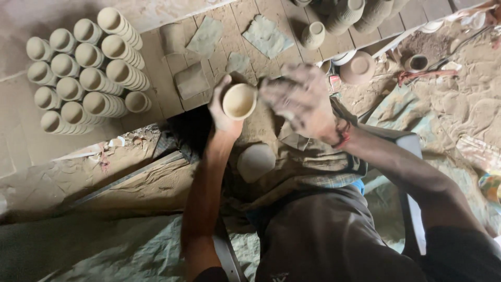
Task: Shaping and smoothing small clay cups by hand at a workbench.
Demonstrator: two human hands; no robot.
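At frame centre, the left hand (222, 112) wraps closed around an unfired clay cup (239, 101); the blurred right hand (300, 99), fingers spread, touches its rim. Best done with light, even pressure, since damp clay dents easily.

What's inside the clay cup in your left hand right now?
The clay cup in the left hand looks empty: only bare inner wall shows. Its base and far side are hidden by the fingers.
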